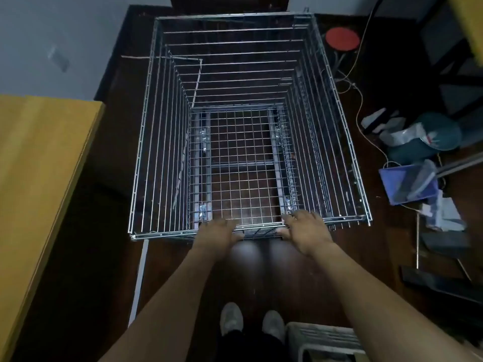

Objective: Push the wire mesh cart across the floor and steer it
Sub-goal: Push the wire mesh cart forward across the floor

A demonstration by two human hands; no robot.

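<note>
A tall silver wire mesh cart [162, 126] stands in front of me on the dark wooden floor, empty, seen from above down to its grid bottom. My left hand [218, 232] is curled over the cart's near top rail, left of centre. My right hand [305, 229] grips the same rail a little to the right, fingers wrapped over the wire. Both arms stretch forward from the bottom of the view. My two feet show below, just behind the cart.
A yellow wooden tabletop [39, 165] runs along the left. Clutter lies on the right: a red round lid [342, 39], a blue bin [407, 184], bags, cables and dark boards. A white plastic stool [326, 340] sits near my right foot. A grey wall stands at far left.
</note>
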